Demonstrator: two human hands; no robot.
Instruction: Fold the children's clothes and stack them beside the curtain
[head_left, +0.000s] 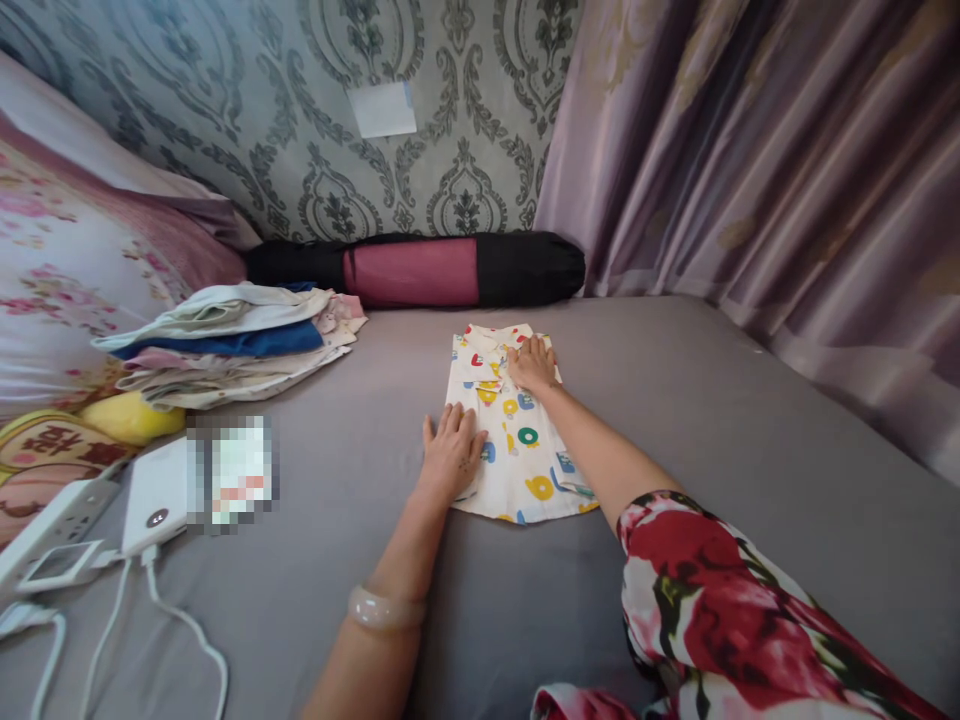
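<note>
A small white collared shirt (517, 480) printed with colourful letters and numbers lies flat on the grey bed sheet, its sides folded inward and its collar away from me. My left hand (452, 450) rests on its left edge, fingers stretched out. Higher up, near the collar on the right side, my right hand (534, 366) lies flat on the fabric with its fingers spread. Neither hand grips the cloth. Parts of the shirt under both hands are hidden.
A stack of folded clothes (240, 345) sits at the left. Behind it lies a long black and maroon bag (412, 270) along the wall. A white power bank (159, 490), a power strip (56, 525) and cables are at the lower left. Purple curtains (720, 150) hang at the right.
</note>
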